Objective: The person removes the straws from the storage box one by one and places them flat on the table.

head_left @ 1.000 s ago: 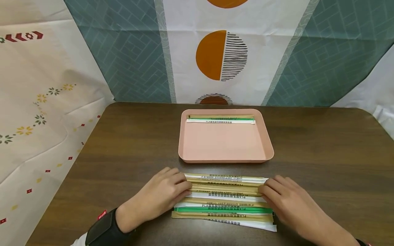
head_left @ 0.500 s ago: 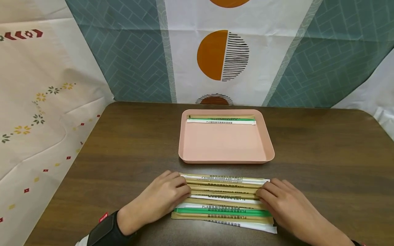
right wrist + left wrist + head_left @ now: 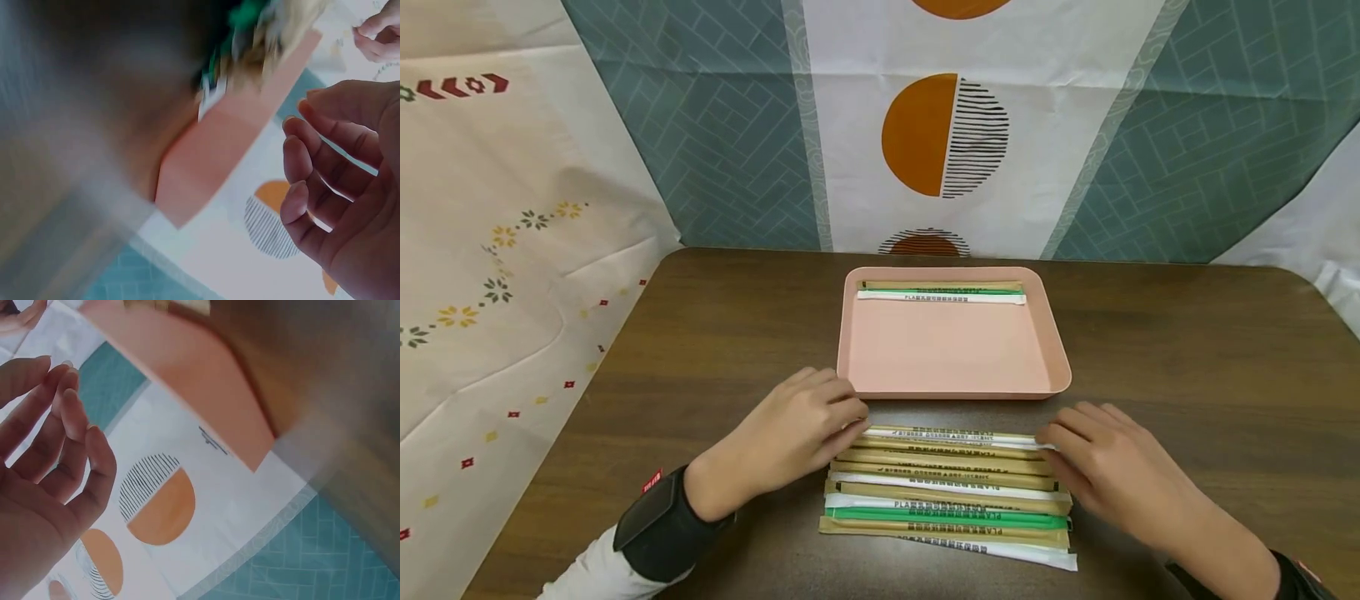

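Note:
A row of paper-wrapped drinking straws (image 3: 951,482), in kraft, white and green, lies on the table between my hands. My left hand (image 3: 805,427) hovers by the tray's near left corner, its fingertips over the left end of the farthest straws. Its loosely curved fingers, thumb close to index, show nothing between them in the left wrist view. My right hand (image 3: 1116,475) is at the row's far right end, fingertips right at a white straw's tip. In the right wrist view its bent fingers look empty too, with the straws (image 3: 250,56) apart from them.
Just beyond the row stands a shallow pink tray (image 3: 955,354). Several wrapped straws (image 3: 942,293) lie along its far side. The brown wooden table (image 3: 737,317) ends at a patterned cloth (image 3: 1037,142) behind.
Both hands have slid away from the middle of the row. The left rose to the tray's near corner, the right moved outward and up, uncovering several straw ends.

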Motion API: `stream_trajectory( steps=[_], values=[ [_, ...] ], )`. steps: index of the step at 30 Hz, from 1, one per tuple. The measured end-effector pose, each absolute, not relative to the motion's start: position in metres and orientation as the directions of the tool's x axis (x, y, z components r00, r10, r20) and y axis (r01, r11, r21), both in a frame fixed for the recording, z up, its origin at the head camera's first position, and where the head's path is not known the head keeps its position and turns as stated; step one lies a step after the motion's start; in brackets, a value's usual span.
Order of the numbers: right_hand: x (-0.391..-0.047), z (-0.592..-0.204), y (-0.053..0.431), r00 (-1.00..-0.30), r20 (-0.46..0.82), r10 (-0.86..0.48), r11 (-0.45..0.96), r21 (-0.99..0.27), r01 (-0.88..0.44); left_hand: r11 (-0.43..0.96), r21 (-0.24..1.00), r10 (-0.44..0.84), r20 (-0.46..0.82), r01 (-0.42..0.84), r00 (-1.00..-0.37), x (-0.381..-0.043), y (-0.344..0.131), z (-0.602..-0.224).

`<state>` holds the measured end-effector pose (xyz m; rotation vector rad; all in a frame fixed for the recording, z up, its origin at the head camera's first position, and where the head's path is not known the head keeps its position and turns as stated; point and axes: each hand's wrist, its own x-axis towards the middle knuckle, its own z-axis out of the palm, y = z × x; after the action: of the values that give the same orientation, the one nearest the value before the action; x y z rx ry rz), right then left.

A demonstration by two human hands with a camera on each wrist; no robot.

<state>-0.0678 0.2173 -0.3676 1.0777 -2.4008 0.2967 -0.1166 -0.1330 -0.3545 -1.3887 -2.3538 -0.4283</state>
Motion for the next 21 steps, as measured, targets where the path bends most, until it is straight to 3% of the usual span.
stream_trajectory(
  steps=[9, 15, 21],
  values=[
    [-0.125, -0.345, 0.23, -0.596, 0.469, -0.652, 0.684, 0.022, -0.73, 0.492, 0.122, 0.771, 0.4, 0.862, -0.496, -0.177, -0.118, -0.321],
    [-0.165, -0.344, 0.222, -0.628, 0.433, -0.647, 0.705, 0.024, -0.709, 0.532, 0.136, 0.759, 0.361, 0.836, -0.542, -0.217, -0.102, -0.326],
    [-0.194, -0.353, 0.216, -0.676, 0.348, -0.649, 0.728, 0.029, -0.684, 0.616, 0.172, 0.712, 0.295, 0.769, -0.637, -0.244, -0.091, -0.341]
  ],
)
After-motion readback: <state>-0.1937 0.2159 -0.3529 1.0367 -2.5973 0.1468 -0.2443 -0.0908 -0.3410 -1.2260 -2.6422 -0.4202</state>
